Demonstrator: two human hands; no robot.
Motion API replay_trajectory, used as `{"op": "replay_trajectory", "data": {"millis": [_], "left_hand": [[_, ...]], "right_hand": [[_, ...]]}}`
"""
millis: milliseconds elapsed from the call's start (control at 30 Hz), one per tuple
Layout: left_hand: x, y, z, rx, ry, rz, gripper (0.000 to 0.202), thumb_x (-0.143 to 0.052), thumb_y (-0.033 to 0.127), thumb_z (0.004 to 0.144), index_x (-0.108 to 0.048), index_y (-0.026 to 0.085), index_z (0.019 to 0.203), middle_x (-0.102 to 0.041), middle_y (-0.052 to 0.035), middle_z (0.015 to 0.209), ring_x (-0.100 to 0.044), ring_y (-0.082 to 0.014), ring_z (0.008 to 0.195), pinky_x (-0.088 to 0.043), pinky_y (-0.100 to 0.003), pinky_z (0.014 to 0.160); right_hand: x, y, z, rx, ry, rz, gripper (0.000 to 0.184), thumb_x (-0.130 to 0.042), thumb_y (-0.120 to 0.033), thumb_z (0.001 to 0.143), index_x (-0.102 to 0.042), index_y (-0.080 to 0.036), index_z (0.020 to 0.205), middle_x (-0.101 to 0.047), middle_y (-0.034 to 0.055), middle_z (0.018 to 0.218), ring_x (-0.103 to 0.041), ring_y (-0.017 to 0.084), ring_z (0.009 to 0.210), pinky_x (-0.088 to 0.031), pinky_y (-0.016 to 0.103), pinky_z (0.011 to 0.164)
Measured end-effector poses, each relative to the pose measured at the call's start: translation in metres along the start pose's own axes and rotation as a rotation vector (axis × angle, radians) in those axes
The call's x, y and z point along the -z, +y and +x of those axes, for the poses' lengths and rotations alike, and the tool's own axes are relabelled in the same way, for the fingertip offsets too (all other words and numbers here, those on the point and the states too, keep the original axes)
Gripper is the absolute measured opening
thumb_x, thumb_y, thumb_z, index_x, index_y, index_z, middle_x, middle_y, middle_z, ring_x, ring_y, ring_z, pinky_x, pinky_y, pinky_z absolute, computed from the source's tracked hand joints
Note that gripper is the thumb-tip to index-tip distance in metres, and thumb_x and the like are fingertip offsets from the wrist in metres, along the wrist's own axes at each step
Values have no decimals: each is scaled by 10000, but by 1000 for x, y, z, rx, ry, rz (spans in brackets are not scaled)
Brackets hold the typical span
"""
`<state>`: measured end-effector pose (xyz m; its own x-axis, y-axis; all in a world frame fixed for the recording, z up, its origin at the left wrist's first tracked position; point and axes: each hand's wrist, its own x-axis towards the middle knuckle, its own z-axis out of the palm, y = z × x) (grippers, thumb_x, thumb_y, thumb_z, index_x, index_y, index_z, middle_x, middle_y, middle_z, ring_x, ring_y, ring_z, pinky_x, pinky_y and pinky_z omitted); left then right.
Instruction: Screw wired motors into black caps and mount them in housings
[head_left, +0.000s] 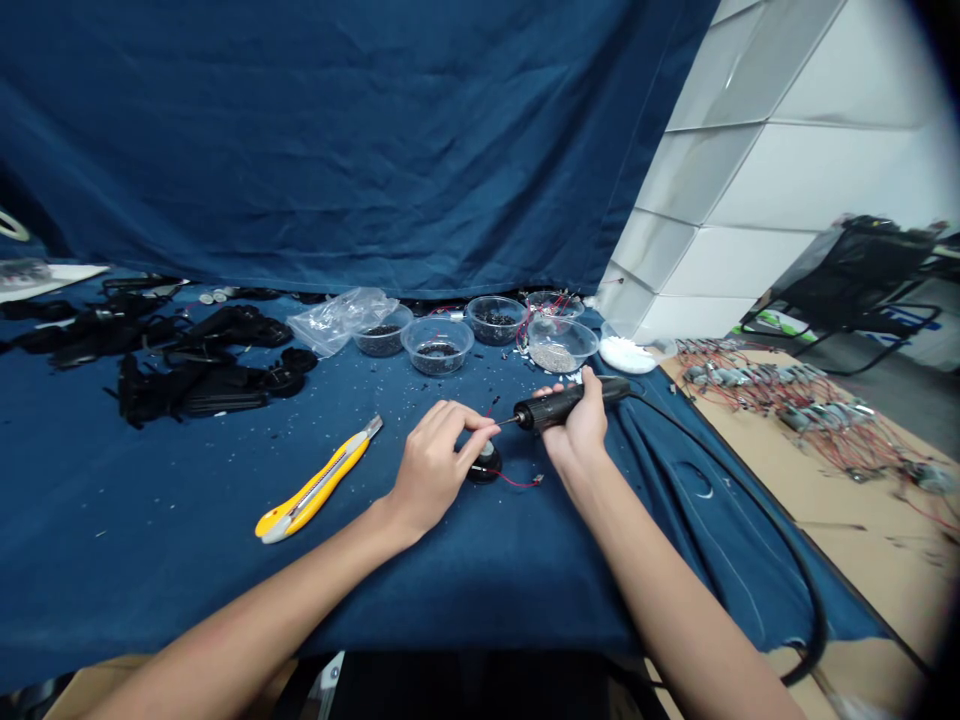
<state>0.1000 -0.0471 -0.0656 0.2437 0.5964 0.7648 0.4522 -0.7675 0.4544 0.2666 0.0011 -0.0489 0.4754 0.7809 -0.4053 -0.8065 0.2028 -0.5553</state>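
Head view: right hand [579,432] grips a black corded driver [546,409], left hand [433,466] pinching at its metal bit [509,420], near a round black part [484,472] midway across wrinkled blue cloth [225,590]; clear bowls [415,356] line its far edge, creased curtain [337,140] behind

A camera on the person's head looks forward and down across the table [187,600], from close above and behind the left hand [437,465] and right hand [579,432], facing the blue curtain [337,150].
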Motion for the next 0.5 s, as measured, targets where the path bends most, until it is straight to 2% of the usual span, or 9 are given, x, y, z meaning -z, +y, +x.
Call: {"op": "replay_trajectory", "data": {"millis": [133,267,400,500], "left_hand": [[-1,-3,-4,-79,-33,41,20,-586,177,901,-586,161,913,-667,-47,863,-596,-168,829,-489,-334,769],[-2,-7,-9,-136,-70,81,142,-560,135,899,-591,160,1035,-673,-69,948,-604,-185,901,-492,-363,816],[-1,-6,-8,-125,-67,95,147,-552,127,901,-593,163,1039,-678,-62,948,-605,-183,904,-483,-363,821],[-1,-4,-6,-55,-34,78,112,-563,151,906,-591,170,1013,-672,-51,940,-597,-174,896,-477,-346,822]], "right_hand": [[1,2,3,-7,11,3,274,-572,-369,857,-395,-192,744,-470,-52,572,-485,89,480,-501,229,458],[3,1,5,1,9,11,262,-563,-354,861,-391,-194,745,-463,-57,569,-476,85,475,-494,217,450],[2,0,4,-5,9,14,264,-568,-357,858,-390,-195,751,-468,-55,567,-481,89,480,-500,227,459],[1,0,4,-5,16,25,257,-568,-351,861,-395,-193,757,-475,-52,574,-490,89,485,-507,233,471]]}}
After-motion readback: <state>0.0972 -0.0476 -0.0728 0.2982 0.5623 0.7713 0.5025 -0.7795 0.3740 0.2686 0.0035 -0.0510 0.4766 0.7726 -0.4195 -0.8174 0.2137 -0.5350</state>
